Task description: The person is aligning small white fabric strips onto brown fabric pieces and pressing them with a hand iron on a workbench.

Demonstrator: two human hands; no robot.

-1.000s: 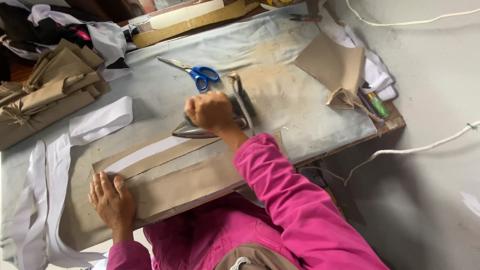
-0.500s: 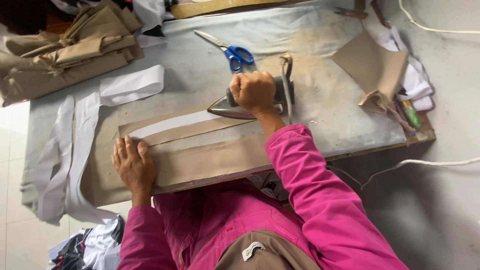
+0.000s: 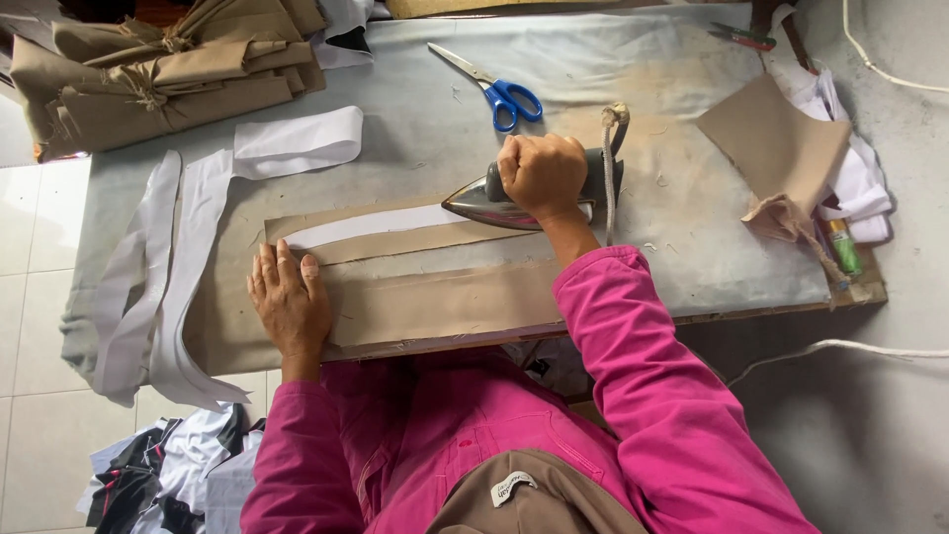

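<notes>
The right hand (image 3: 542, 174) is closed in a full grip around the handle of a metal iron (image 3: 494, 204), whose pointed nose aims away from the wrist toward the person's left. The sole of the iron rests on the end of a long tan fabric strip (image 3: 395, 242) that has a white lining strip (image 3: 361, 225) laid along it; the white band runs out from under the nose of the iron, away from the grip. A braided cord (image 3: 610, 168) rises from the heel of the iron, just behind the gripping fingers, and drops back over the desk (image 3: 692, 247), which is covered with a grey, scorched cloth. The left hand (image 3: 289, 302) lies flat and open, fingers spread, pressing on the near end of a second, wider tan piece (image 3: 445, 305) that sits between the iron and the person's body; this hand grips nothing. Beyond the grip, farther up the desk, lie blue-handled scissors (image 3: 494, 87), apart from the iron. To the outer side of the right hand a loose tan fabric piece (image 3: 776, 148) rests over some white cloth at the desk's edge. Past the left hand, white strips (image 3: 168, 267) hang over the desk's end, and bundles of tied tan fabric (image 3: 158, 84) are stacked at the far corner.
</notes>
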